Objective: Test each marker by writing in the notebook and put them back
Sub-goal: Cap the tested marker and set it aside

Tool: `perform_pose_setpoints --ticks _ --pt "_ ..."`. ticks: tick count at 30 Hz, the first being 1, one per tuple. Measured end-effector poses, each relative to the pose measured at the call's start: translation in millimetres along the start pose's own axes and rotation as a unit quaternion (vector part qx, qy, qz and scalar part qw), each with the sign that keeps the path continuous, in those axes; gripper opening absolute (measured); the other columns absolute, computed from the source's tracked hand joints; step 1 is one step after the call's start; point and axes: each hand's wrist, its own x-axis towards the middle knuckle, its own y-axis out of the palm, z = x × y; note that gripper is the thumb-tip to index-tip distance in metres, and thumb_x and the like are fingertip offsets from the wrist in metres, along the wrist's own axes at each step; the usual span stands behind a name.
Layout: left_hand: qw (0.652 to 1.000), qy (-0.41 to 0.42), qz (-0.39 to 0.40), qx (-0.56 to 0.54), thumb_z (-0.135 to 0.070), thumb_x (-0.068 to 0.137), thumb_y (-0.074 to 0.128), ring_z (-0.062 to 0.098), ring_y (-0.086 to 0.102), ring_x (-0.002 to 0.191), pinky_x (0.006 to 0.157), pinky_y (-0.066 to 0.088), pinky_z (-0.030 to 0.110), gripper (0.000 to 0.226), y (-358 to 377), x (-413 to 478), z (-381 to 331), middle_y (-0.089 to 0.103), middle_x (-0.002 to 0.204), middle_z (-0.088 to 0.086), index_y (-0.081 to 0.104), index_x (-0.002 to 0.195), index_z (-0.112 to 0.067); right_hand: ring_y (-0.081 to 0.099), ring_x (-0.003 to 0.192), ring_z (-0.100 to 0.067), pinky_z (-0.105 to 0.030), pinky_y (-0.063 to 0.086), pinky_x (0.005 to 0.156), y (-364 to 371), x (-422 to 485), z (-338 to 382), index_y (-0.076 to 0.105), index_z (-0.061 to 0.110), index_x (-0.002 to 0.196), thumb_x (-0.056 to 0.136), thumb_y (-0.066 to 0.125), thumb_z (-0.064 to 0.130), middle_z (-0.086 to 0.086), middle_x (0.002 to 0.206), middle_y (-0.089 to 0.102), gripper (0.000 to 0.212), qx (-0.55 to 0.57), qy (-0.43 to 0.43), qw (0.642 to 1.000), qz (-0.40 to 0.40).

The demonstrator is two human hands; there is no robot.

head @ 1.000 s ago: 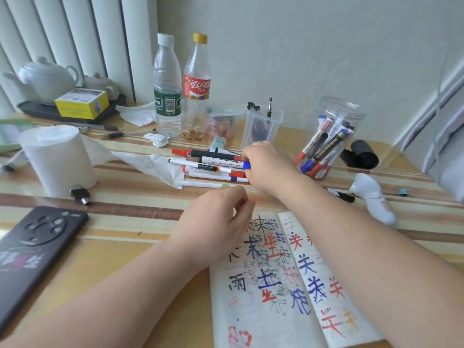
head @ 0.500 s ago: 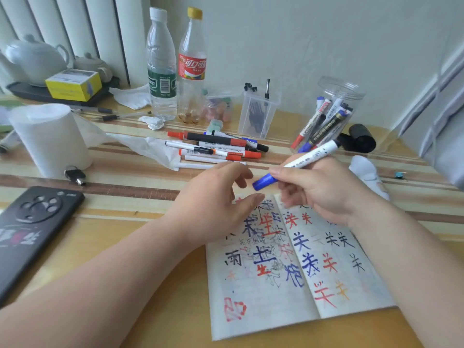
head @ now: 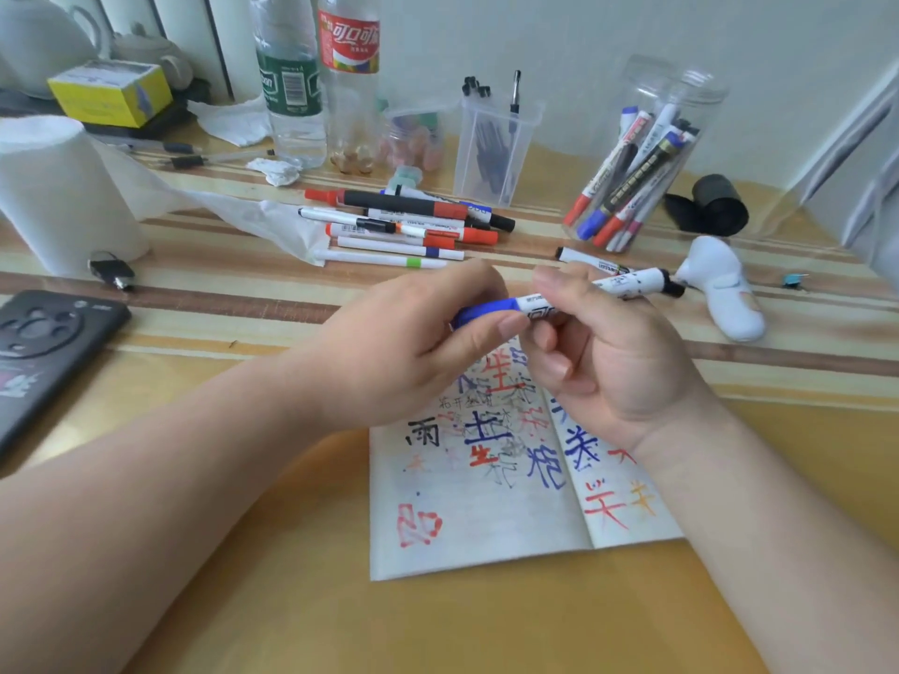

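Both hands hold one white marker with a blue cap (head: 627,284) above the open notebook (head: 486,518). My right hand (head: 608,362) grips the white barrel. My left hand (head: 404,352) pinches the blue cap end. The notebook's pages carry red, blue and black characters. A pile of several markers (head: 404,226) lies on the table behind the hands. A clear jar (head: 647,153) at the back right holds several more markers. One loose marker (head: 584,259) lies just behind my right hand.
A paper roll (head: 53,192) and a black phone (head: 44,352) sit at the left. Two bottles (head: 311,75) and a clear pen cup (head: 491,148) stand at the back. A white device (head: 725,294) and a black roll (head: 710,206) lie at the right.
My right hand picked the blue-capped marker from the pile and carried it over the notebook. My left hand rose and closed on its cap end.
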Motion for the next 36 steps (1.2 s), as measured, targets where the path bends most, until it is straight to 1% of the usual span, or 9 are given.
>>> perform_pose_setpoints --ticks 5,13,15,18,21,25,29,34,36 --pt "0.999 0.018 0.003 0.033 -0.053 0.1 0.039 0.009 0.041 0.06 0.057 0.035 0.029 0.034 0.0 0.1 -5.2 0.044 0.065 -0.015 0.049 0.086 -0.023 0.034 0.035 -0.012 -0.016 0.025 0.037 4.0 -2.4 -0.2 0.05 0.016 0.063 0.083 0.064 0.014 -0.006 0.048 0.044 0.024 0.023 -0.027 0.999 0.011" --pt "1.0 0.018 0.015 0.005 -0.041 0.105 0.042 -0.001 0.042 0.055 0.054 0.031 0.011 0.038 3.9 5.6 -14.9 0.036 0.056 -0.014 0.038 0.069 -0.028 0.025 0.029 -0.011 -0.011 0.022 0.034 7.7 -2.4 1.2 0.037 0.013 0.059 0.078 0.058 0.012 -0.007 0.045 0.033 0.029 0.043 -0.062 0.997 -0.025" --pt "0.989 -0.067 0.009 -0.128 -0.048 0.102 0.041 0.006 0.036 0.049 0.051 0.031 0.02 0.044 -5.1 3.1 -11.8 0.035 0.052 -0.011 0.043 0.063 -0.029 0.023 0.029 -0.008 -0.012 0.018 0.031 -1.2 0.7 12.5 0.039 0.018 0.051 0.079 0.052 0.014 -0.001 0.041 0.031 0.032 0.09 -0.06 0.992 -0.069" --pt "0.925 -0.172 -0.126 -0.316 -0.046 0.103 0.036 0.018 0.026 0.046 0.046 0.022 0.026 0.048 -31.9 0.3 8.8 0.031 0.051 -0.004 0.041 0.062 -0.021 0.022 0.033 -0.007 -0.019 0.017 0.032 -24.2 8.7 28.1 0.037 0.021 0.059 0.088 0.045 0.014 0.006 0.043 0.03 0.031 0.103 -0.095 0.982 -0.13" --pt "0.94 -0.165 -0.135 -0.265 -0.04 0.108 0.034 0.021 0.032 0.046 0.046 0.028 0.03 0.047 -30.7 2.7 16.5 0.038 0.053 0.005 0.039 0.069 -0.014 0.034 0.033 -0.014 -0.021 0.019 0.037 -16.7 0.4 11.4 0.05 0.014 0.065 0.086 0.058 0.013 -0.004 0.044 0.041 0.022 -0.037 -0.088 0.995 -0.031" --pt "0.977 -0.162 0.026 -0.139 -0.043 0.107 0.043 0.017 0.054 0.051 0.053 0.043 0.026 0.045 -6.8 4.4 14.2 0.059 0.059 -0.002 0.052 0.074 -0.015 0.061 0.05 -0.028 -0.033 0.049 0.044 17.6 -22.6 -8.7 0.069 0.003 0.078 0.08 0.07 0.011 -0.019 0.06 0.062 0.009 -0.261 0.019 0.943 0.203" --pt "0.98 -0.166 0.105 0.017 -0.053 0.104 0.042 0.003 0.05 0.059 0.055 0.034 0.019 0.043 -1.8 10.5 12.8 0.055 0.067 -0.007 0.047 0.074 -0.022 0.066 0.065 -0.033 -0.045 0.061 0.059 20.6 -30.8 -11.5 0.072 0.004 0.087 0.079 0.073 0.01 -0.022 0.07 0.065 0.011 -0.28 0.069 0.936 0.202" --pt "0.981 -0.152 0.108 0.048 -0.051 0.104 0.045 0.009 0.046 0.064 0.06 0.034 0.03 0.044 -1.5 9.6 13.4 0.05 0.067 -0.004 0.044 0.074 -0.019 0.067 0.051 -0.035 -0.028 0.052 0.046 19.3 -37.9 -8.4 0.061 0.006 0.081 0.077 0.07 0.009 -0.007 0.062 0.063 0.011 -0.314 0.035 0.934 0.167" --pt "0.982 -0.145 0.112 0.046 -0.051 0.103 0.045 0.016 0.047 0.067 0.063 0.038 0.035 0.044 -2.2 8.8 14.4 0.052 0.07 -0.002 0.046 0.077 -0.016 0.056 0.047 -0.037 -0.032 0.054 0.045 18.8 -39.8 -7.8 0.061 0.004 0.077 0.075 0.067 0.007 -0.011 0.055 0.054 0.007 -0.293 0.037 0.943 0.153"
